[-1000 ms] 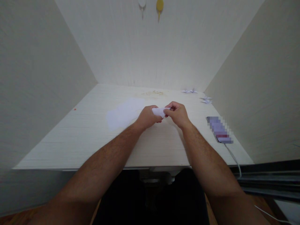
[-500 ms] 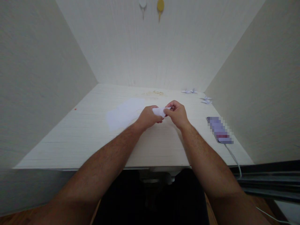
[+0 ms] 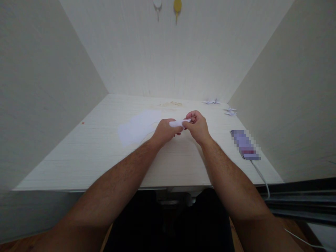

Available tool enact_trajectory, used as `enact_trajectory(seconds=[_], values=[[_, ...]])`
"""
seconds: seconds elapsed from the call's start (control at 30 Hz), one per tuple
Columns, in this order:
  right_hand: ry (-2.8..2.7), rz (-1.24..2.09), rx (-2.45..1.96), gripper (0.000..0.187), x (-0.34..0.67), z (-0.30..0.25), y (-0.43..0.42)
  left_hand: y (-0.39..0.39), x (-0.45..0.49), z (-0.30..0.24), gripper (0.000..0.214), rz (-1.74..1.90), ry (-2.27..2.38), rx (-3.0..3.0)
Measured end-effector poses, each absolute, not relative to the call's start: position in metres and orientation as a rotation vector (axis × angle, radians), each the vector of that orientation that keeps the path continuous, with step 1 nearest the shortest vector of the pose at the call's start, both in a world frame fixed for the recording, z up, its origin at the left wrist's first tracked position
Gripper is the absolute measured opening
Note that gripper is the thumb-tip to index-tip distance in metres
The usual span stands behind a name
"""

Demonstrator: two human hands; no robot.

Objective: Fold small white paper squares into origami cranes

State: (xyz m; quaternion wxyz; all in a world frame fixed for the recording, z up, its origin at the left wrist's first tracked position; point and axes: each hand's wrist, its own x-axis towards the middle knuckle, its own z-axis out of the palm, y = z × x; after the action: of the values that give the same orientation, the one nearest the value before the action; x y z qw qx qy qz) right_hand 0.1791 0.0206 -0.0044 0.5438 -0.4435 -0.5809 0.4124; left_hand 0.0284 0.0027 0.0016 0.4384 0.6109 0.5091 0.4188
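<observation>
A small folded piece of white paper (image 3: 176, 123) is held between my two hands above the middle of the table. My left hand (image 3: 166, 130) grips its left and lower part, with the thumb across the front. Closed on the right end is my right hand (image 3: 197, 125), thumb and fingers pinching the paper. The fingers partly hide the folds. Loose white paper sheets (image 3: 138, 126) lie on the table to the left of my left hand.
Several white folded-paper birds (image 3: 230, 111) rest at the back right of the white table (image 3: 173, 164). Nearer on the right lies a blurred-out phone (image 3: 244, 144) with a white cable (image 3: 261, 175). Walls rise on three sides. A white and a yellow hook (image 3: 177, 6) hang on the back wall.
The paper between my hands now looks narrower and tilted more edge-on. Both hands stay nearly in place, and the view has shifted very slightly.
</observation>
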Motion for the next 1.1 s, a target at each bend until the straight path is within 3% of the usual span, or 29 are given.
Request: enact_trajectory(seconds=[0.3,0.67,0.83,1.0,1.1], values=[[-1.244,1.119,-1.013,0.044,0.1743,-0.0036,0.0186,0.0075,0.0302,-0.0048,0.022,1.204,1.258,1.426],[-1.194,0.914,-1.014,0.044,0.1711,-0.0077,0.0216,0.007,0.034,0.0033,0.023,1.263,1.154,1.215],[-1.24,0.883,-1.01,0.055,0.1713,-0.0087,0.0207,0.0079,0.0315,-0.0009,0.022,1.284,1.156,1.217],[-1.208,0.822,-1.033,0.043,0.1727,-0.0089,0.0224,0.0091,0.0316,-0.0025,0.021,1.262,1.157,1.23],[-1.206,0.872,-1.036,0.046,0.1729,-0.0072,0.0217,0.0093,0.0323,-0.0033,0.022,1.262,1.172,1.218]])
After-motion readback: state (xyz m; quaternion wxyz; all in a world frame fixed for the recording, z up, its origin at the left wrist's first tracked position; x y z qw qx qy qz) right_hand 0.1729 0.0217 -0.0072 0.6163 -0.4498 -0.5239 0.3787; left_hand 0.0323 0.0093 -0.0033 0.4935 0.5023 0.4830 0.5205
